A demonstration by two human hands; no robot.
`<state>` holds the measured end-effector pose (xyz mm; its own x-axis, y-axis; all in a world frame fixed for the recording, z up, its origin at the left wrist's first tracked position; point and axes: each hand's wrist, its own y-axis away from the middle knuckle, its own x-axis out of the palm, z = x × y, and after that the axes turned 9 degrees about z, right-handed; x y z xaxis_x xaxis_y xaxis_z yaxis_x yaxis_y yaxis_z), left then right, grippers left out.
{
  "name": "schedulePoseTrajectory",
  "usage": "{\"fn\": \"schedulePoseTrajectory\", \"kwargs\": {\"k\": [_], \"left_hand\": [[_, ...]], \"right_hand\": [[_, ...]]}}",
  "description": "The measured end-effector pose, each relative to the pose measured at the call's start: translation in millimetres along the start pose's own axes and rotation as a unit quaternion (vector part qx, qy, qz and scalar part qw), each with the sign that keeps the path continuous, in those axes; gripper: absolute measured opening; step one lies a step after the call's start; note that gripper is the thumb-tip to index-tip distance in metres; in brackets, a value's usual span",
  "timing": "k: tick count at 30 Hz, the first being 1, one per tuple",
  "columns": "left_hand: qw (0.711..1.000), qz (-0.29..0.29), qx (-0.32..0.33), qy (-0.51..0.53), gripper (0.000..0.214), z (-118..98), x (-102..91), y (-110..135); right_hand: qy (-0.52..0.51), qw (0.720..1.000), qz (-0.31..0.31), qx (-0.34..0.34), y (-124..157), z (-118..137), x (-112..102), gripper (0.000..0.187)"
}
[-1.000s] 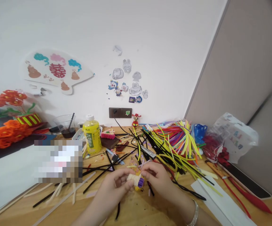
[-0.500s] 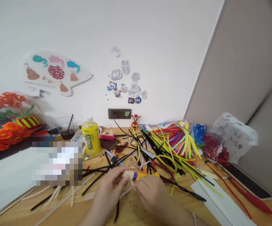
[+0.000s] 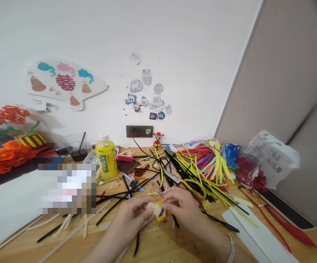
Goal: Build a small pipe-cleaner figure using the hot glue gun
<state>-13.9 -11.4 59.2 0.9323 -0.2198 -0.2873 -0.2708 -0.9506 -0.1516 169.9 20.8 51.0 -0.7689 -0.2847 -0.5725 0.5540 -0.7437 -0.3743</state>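
Observation:
My left hand [image 3: 135, 213] is closed around a small pipe-cleaner figure [image 3: 154, 208], gripping its cream-coloured wound part between thumb and fingers. Purple and yellow sections of the figure show beyond the cream part. Close against it, my right hand [image 3: 181, 206] pinches a pale pipe cleaner [image 3: 172, 200] beside the purple band; how far the strand runs is hidden by the fingers. Just beyond the hands, scissors with yellow handles [image 3: 172, 176] lie among black pipe cleaners [image 3: 144, 184].
A large bundle of coloured pipe cleaners [image 3: 202, 160] spreads at the back right. A yellow drink bottle [image 3: 106, 159] stands at the back left, near a plastic cup [image 3: 77, 148]. White paper [image 3: 253, 230] lies to the right, and orange pipe-cleaner flowers [image 3: 10, 157] are far left.
The figure has turned, its yellow part swinging from the right to below and behind the cream part. My right hand has risen and shifted from the yellow part to a pinch at the purple band.

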Motion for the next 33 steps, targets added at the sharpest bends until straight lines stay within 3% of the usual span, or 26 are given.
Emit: {"fn": "schedulePoseTrajectory", "kwargs": {"k": [5, 8, 11, 14, 17, 20, 23, 26, 30, 33], "left_hand": [[0.978, -0.005, -0.072, 0.198, 0.030, -8, 3.6, -2], [0.967, -0.036, -0.080, 0.238, 0.038, -4, 6.2, -3], [0.967, -0.080, -0.076, 0.228, 0.038, 7, 9.6, -5], [0.977, -0.105, -0.055, 0.177, 0.029, 19, 11.3, -5], [0.990, -0.123, -0.031, 0.062, 0.021, 22, 10.5, -3], [0.991, -0.132, -0.012, -0.031, 0.017, 18, 9.2, -1], [0.988, -0.134, -0.005, -0.072, 0.018, 13, 8.1, 0], [0.989, -0.126, -0.019, -0.070, 0.018, 11, 7.2, -1], [0.995, -0.084, -0.058, 0.009, 0.019, 12, 7.7, -4], [0.993, -0.055, -0.082, 0.069, 0.021, 14, 8.8, -5]], "right_hand": [[-0.163, 0.985, -0.009, 0.060, -3, -13, 15, 0.037], [-0.202, 0.974, 0.003, 0.107, 1, -17, 35, 0.047], [-0.209, 0.972, 0.021, 0.105, 5, -17, 51, 0.049], [-0.124, 0.989, 0.013, 0.076, 9, -15, 56, 0.041], [0.063, 0.998, 0.002, 0.024, 12, -15, 54, 0.034], [0.240, 0.970, -0.009, -0.047, 14, -15, 51, 0.033], [0.338, 0.935, -0.035, -0.099, 15, -11, 48, 0.035], [0.389, 0.910, -0.048, -0.137, 15, -5, 43, 0.035], [0.428, 0.882, -0.060, -0.186, 14, 1, 39, 0.033], [0.420, 0.885, -0.074, -0.189, 14, 2, 35, 0.032]]}}
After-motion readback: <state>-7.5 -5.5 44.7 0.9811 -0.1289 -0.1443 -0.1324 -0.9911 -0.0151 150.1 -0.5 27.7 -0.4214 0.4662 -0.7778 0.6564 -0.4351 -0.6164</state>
